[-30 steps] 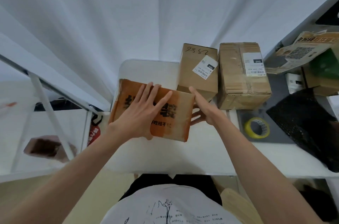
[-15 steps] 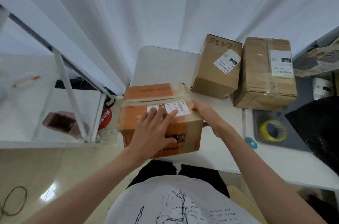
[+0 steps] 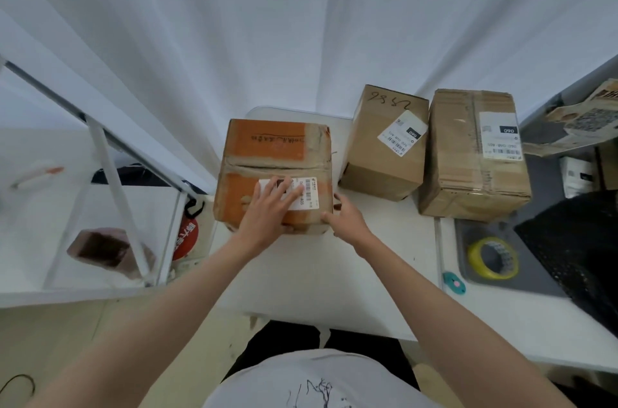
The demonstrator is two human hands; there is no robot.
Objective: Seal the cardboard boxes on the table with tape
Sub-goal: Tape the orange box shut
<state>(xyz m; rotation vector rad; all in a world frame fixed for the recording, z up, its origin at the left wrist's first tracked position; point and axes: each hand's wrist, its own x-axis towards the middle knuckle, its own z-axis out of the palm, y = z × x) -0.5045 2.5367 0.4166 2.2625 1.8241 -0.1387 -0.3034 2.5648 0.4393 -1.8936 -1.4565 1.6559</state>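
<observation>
An orange-printed cardboard box (image 3: 267, 153) with a white shipping label stands on the white table (image 3: 321, 274), its top flaps facing up. My left hand (image 3: 269, 212) lies flat on the top, fingers spread over the label. My right hand (image 3: 344, 215) holds the box's near right corner, thumb on the top edge. Two plain brown boxes stand to the right: a smaller one (image 3: 384, 147) with handwritten digits and a larger one (image 3: 471, 157). A roll of yellow tape (image 3: 493, 257) lies flat on a grey mat (image 3: 481, 280) at the right.
A small teal cutter (image 3: 453, 284) lies at the table's right seam. A black mesh bag (image 3: 575, 247) and more cartons fill the far right. A white rack (image 3: 100, 207) stands to the left and a white curtain hangs behind.
The orange box was tipped from lying on its side to standing with its flaps up and set further back on the table. My left hand shifted onto the label.
</observation>
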